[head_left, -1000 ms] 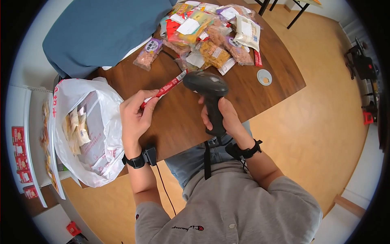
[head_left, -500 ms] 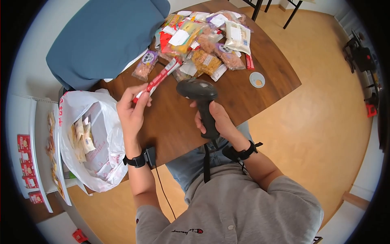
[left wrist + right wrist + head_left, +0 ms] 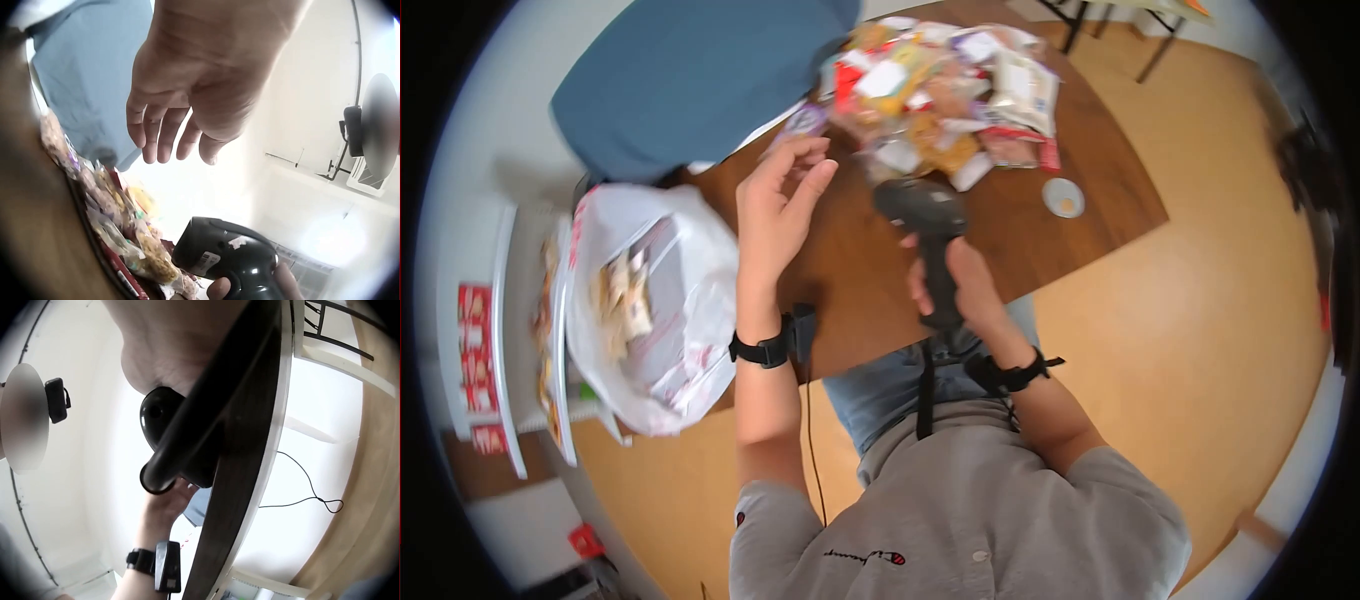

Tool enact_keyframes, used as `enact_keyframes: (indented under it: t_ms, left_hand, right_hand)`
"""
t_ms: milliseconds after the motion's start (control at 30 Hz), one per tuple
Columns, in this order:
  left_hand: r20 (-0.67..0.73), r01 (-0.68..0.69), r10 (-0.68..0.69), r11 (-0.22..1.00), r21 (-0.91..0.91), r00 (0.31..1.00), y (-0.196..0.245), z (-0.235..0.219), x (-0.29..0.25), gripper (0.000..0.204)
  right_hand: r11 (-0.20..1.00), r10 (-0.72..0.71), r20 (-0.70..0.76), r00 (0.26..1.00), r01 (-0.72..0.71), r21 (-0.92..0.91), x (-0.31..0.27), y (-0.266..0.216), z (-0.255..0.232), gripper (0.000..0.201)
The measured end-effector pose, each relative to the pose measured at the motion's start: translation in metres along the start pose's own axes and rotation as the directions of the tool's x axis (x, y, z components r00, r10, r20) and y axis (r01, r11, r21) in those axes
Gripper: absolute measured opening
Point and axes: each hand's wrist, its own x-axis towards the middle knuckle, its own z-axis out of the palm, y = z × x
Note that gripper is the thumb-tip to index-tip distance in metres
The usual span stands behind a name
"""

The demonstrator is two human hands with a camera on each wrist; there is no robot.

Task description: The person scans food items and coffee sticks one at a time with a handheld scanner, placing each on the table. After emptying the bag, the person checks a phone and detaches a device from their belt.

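The left hand is raised over the table beside the pile, holding nothing, its fingers loosely bent and thumb apart; the left wrist view shows this hand with fingers hanging down. Just beyond its fingertips lies a purple-labelled snack packet. In the right hand a black handheld scanner is gripped by its handle, head toward the pile. The scanner also shows in the left wrist view. Assorted snack packets are heaped at the far side, with a blurred red strip on their right part.
A white plastic bag with several small packets inside stands open at the left. Behind it is a blue cloth-like cover. A round disc lies near the table's right edge. Shelves with red boxes are at far left.
The left hand has let go of the red stick packet and moved up toward the pile. A red strip now shows across the pile's right part. The right hand still grips the scanner.
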Motion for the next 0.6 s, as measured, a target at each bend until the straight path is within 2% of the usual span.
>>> enact_keyframes:
  t_ms: [33,67,167,200,267,333,400,433,500,533,600]
  left_hand:
    - [-0.023,0.038,-0.040,0.997,-0.060,0.999,0.000,-0.015,-0.014,0.020]
    - [-0.059,0.106,-0.110,0.993,-0.061,0.992,0.001,-0.030,-0.027,0.019]
    - [-0.124,0.188,-0.188,0.982,-0.010,0.974,-0.019,-0.091,-0.071,0.021]
    - [-0.194,0.249,-0.251,0.968,-0.035,0.948,-0.021,-0.112,-0.084,0.018]
    - [-0.348,0.378,-0.304,0.911,0.167,0.887,-0.049,-0.166,-0.110,0.016]
    - [-0.523,0.471,-0.241,0.802,0.367,0.817,-0.089,-0.221,-0.136,0.020]
    - [-0.629,0.594,-0.213,0.638,0.490,0.748,-0.105,-0.256,-0.145,0.027]
    - [-0.629,0.593,-0.211,0.639,0.490,0.748,-0.117,-0.273,-0.150,0.027]
    - [-0.650,0.609,0.003,0.347,0.714,0.760,-0.137,-0.296,-0.156,0.036]
    - [-0.640,0.595,0.038,0.330,0.733,0.768,-0.135,-0.296,-0.153,0.045]
    - [-0.665,0.635,0.000,0.297,0.713,0.746,-0.132,-0.295,-0.145,0.047]
  right_hand:
    - [1.000,0.016,-0.009,1.000,-0.016,0.004,0.001,0.003,-0.002,0.066]
    - [1.000,0.016,-0.002,1.000,-0.016,0.007,0.002,0.006,-0.004,0.068]
    - [1.000,0.022,-0.025,0.999,-0.021,0.020,0.003,0.007,-0.003,0.073]
    - [1.000,-0.001,-0.013,1.000,0.001,-0.005,0.004,0.007,-0.002,0.074]
    - [1.000,0.008,0.001,1.000,-0.008,-0.018,0.005,0.003,0.001,0.074]
    - [0.999,0.005,0.002,1.000,-0.005,-0.035,0.006,0.002,0.001,0.074]
    - [1.000,0.012,-0.004,1.000,-0.012,-0.028,0.006,0.002,0.001,0.075]
    - [1.000,0.010,-0.004,1.000,-0.010,-0.028,0.006,0.002,0.002,0.075]
    - [0.999,0.002,-0.010,1.000,-0.002,-0.036,0.006,0.002,0.002,0.075]
    - [0.999,-0.003,-0.012,1.000,0.002,-0.038,0.006,0.001,0.002,0.075]
    - [0.999,-0.001,-0.022,1.000,0.000,-0.039,0.005,0.001,0.003,0.075]
